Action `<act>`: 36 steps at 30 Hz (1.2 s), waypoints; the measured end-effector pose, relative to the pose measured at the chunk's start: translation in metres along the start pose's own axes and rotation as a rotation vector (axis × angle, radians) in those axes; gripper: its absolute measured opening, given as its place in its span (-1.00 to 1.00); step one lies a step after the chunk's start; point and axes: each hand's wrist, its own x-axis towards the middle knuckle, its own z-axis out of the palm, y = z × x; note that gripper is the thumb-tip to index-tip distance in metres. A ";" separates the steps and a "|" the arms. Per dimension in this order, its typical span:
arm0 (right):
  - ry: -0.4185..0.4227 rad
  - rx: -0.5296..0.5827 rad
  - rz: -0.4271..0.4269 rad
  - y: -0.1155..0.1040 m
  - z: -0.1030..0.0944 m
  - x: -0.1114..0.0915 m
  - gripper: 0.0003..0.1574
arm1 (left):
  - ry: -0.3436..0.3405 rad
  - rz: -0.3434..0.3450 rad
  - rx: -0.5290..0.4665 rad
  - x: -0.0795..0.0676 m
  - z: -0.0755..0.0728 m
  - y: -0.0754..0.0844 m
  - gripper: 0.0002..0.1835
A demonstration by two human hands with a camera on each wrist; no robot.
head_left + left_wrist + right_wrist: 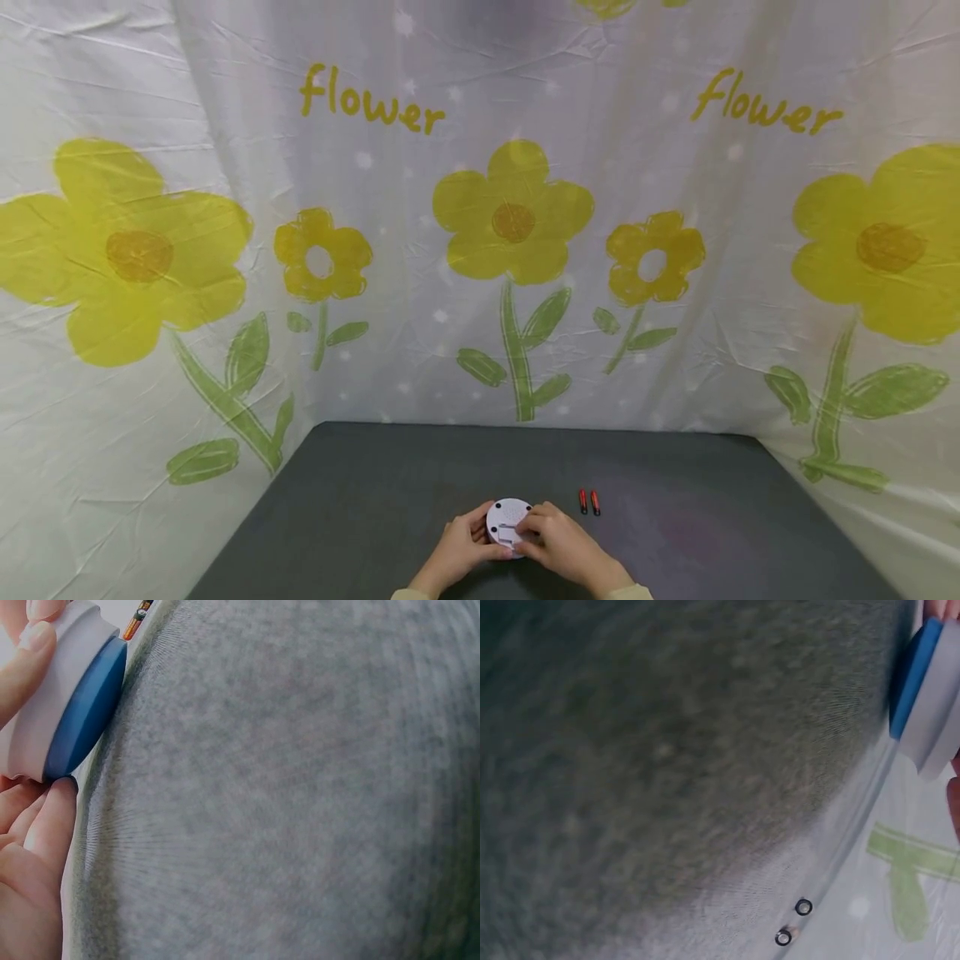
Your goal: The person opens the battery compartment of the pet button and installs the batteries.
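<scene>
A round device (508, 510), white with small dark feet and a pattern of tiny holes, is tilted with its underside up. A rectangular battery compartment (506, 534) shows in that underside. The device's other face is blue (88, 712). My left hand (461, 550) grips the device by its left rim, thumb at the near edge. Over the compartment's right part, my right hand (558, 542) bends its thumb and forefinger together, apparently pinching a small white battery cover; the fingertips mostly hide it. Two red-and-black batteries (582, 501) lie side by side beyond my right hand.
The dark grey table (375, 475) stretches behind and to both sides of the hands. A white cloth (405, 367) printed with yellow flowers hangs at its back and sides.
</scene>
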 end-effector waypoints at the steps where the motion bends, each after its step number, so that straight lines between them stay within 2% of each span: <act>1: -0.004 0.010 0.012 0.000 0.000 0.000 -0.84 | 0.000 0.001 0.003 0.000 0.000 0.000 -0.07; 8: -0.051 0.077 0.074 0.000 -0.001 0.003 -0.80 | 0.002 0.007 -0.005 -0.002 0.000 0.002 -0.06; 15: -0.142 0.224 0.183 0.002 -0.003 0.012 -0.76 | -0.016 0.026 -0.027 0.000 0.000 0.002 -0.07; 20: -0.176 0.255 0.206 0.003 -0.002 0.014 -0.75 | -0.026 0.018 -0.040 0.001 -0.001 -0.001 -0.06; 27: -0.148 0.233 0.234 0.003 0.000 0.010 -0.72 | -0.034 0.025 -0.038 -0.001 0.000 -0.006 -0.06; 36: -0.019 0.271 0.274 0.010 -0.010 -0.006 -0.66 | -0.012 0.008 -0.034 -0.001 -0.001 -0.002 -0.09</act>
